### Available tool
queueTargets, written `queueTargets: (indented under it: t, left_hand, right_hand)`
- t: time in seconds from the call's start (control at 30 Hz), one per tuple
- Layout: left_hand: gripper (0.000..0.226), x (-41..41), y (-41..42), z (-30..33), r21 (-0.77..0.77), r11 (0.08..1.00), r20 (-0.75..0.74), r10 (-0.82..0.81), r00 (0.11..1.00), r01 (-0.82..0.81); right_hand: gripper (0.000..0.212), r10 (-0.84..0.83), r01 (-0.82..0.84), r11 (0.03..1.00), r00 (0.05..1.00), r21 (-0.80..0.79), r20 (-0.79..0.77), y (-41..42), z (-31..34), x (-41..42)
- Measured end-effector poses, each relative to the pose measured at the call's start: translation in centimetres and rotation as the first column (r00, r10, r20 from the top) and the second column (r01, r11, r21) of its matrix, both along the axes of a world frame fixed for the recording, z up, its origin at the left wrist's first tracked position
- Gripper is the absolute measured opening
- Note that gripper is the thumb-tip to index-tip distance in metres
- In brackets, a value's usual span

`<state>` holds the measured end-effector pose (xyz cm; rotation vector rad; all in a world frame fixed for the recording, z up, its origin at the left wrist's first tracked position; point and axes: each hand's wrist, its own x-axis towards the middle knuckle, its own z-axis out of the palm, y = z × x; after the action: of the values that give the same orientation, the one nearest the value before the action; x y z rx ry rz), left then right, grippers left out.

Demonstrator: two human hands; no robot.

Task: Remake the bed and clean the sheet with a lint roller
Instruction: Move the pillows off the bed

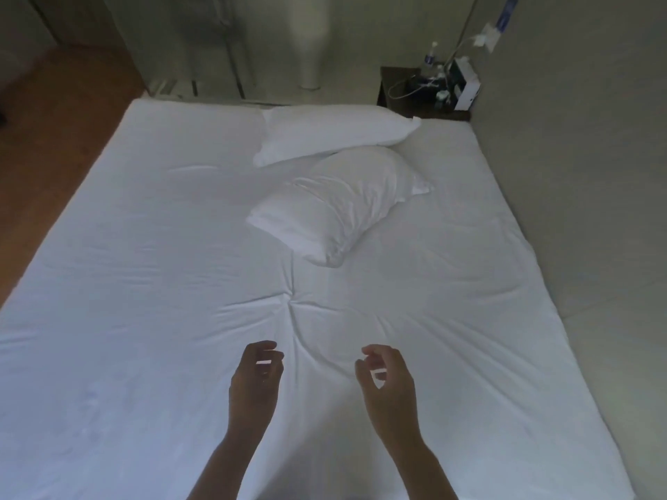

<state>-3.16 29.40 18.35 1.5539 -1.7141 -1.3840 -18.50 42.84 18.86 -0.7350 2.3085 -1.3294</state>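
- Your left hand (254,380) reaches forward on a bare forearm, fingers loosely curled, holding nothing.
- Your right hand (388,382) mirrors it just beside, thumb and fingers bent inward, apart, gripping nothing.

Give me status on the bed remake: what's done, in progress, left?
Done: a white sheet covers the mattress. In hand: nothing; the left hand and right hand hover over it, fingers loosely curled. Left: creases radiate from a pucker mid-sheet; the near pillow lies askew beside the far pillow; no lint roller is visible, so whether rolling has been done can't be told.
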Motion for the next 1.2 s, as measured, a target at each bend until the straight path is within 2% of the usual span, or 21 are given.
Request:
queueTargets:
  t: [0.27, 0.37, 0.5, 0.63, 0.67, 0.73, 0.8, 0.83, 0.9, 1.0, 1.07, 1.2]
  left_hand:
    - [0.023, -6.1, -9.9, -4.7, 0.044, 0.997, -0.016, -0.068, 0.998, 0.068]
    - [0.021, -9.6, -13.7, -6.8, 0.058, 0.989, -0.02, -0.136, 0.991, 0.137]
    - [0.019, -13.9, -19.3, -11.1, 0.0, 0.966, 0.017, -0.257, 0.966, 0.257]
    - [0.024, -18.5, -24.6, -16.5, -0.075, 0.96, 0.1, -0.263, 0.96, 0.271]
    - [0.024, -19.6, -25.4, -17.9, -0.055, 0.965, 0.115, -0.25, 0.961, 0.258]
    - [0.024, -21.6, -26.5, -21.1, -0.034, 0.971, 0.139, -0.228, 0.964, 0.235]
    - [0.026, -23.0, -26.9, -24.2, -0.035, 0.972, 0.155, -0.226, 0.962, 0.234]
    - [0.027, -23.4, -26.9, -25.6, -0.045, 0.968, 0.158, -0.236, 0.959, 0.246]
    - [0.03, -24.0, -26.6, -28.2, -0.078, 0.952, 0.177, -0.279, 0.944, 0.296]
    - [0.031, -24.4, -26.1, -31.2, -0.11, 0.932, 0.205, -0.318, 0.926, 0.345]
    - [0.03, -24.6, -25.9, -32.4, -0.114, 0.943, 0.212, -0.286, 0.935, 0.314]
    - [0.043, -25.5, -26.6, -33.1, 0.021, 0.99, 0.191, -0.138, 0.972, 0.136]
  right_hand:
    - [0.021, 0.078, -0.071, 0.982, 0.996, 0.178, -0.033, -10.6, -3.9, -4.3]
    - [0.027, 0.135, -0.115, 0.957, 0.989, 0.268, -0.056, -14.6, -6.6, -7.0]
    - [0.04, 0.157, -0.144, 0.915, 0.988, 0.377, -0.004, -20.0, -10.9, -11.4]
    - [0.061, -0.051, -0.065, 0.898, 0.967, 0.436, 0.248, -26.3, -16.8, -16.3]
    - [0.068, -0.125, -0.038, 0.898, 0.934, 0.439, 0.336, -27.8, -18.6, -17.4]
    - [0.074, -0.271, 0.036, 0.909, 0.808, 0.415, 0.524, -30.8, -22.2, -19.2]
    - [0.064, -0.339, 0.091, 0.918, 0.682, 0.385, 0.648, -33.0, -25.3, -20.4]
    - [0.055, -0.348, 0.112, 0.921, 0.666, 0.373, 0.66, -33.9, -26.9, -20.7]
    - [0.04, -0.369, 0.182, 0.92, 0.702, 0.348, 0.609, -35.1, -30.1, -21.2]
    - [0.007, -0.419, 0.283, 0.897, 0.789, 0.34, 0.45, -36.1, -34.3, -21.7]
    - [0.019, -0.409, 0.282, 0.884, 0.853, 0.373, 0.325, -35.8, -35.9, -21.5]
    - [0.015, -0.313, 0.239, 0.93, 0.914, 0.28, 0.258, -33.6, -35.6, -17.8]
